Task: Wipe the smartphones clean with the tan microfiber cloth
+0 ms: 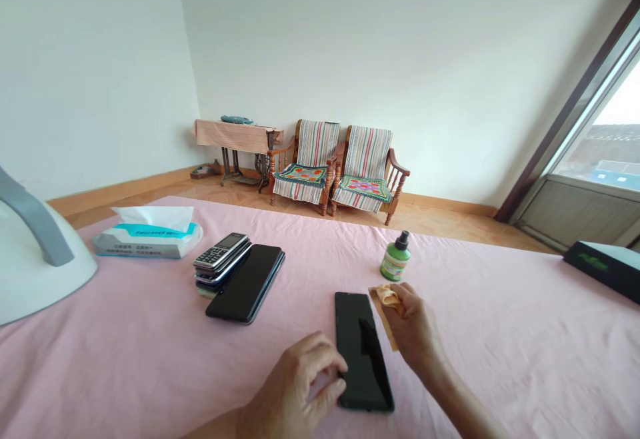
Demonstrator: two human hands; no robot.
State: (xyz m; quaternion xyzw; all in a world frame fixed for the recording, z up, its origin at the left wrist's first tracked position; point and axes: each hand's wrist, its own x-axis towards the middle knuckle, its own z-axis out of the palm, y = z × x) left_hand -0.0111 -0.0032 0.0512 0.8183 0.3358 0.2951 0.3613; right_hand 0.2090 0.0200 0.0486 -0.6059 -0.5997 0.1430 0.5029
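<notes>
A black smartphone (363, 352) lies flat, screen up, on the pink cloth in front of me. Thumb and index finger of my left hand (305, 379) are curled against its left edge, steadying it. On the phone's other side my right hand (415, 326) pinches a folded yellow-orange wiping cloth (387, 298), part of which hangs down beside the phone's right edge. Just beyond the right hand stands a green spray bottle (395, 259) with a black top, upright.
Stacked phones (247, 282) lie to the left, a keypad phone (223, 251) on top of one pile. Behind them is a tissue pack (147, 236). A white rounded object (40, 259) with a grey handle is at far left, a black box (605, 269) at far right. Two chairs (363, 159) stand beyond.
</notes>
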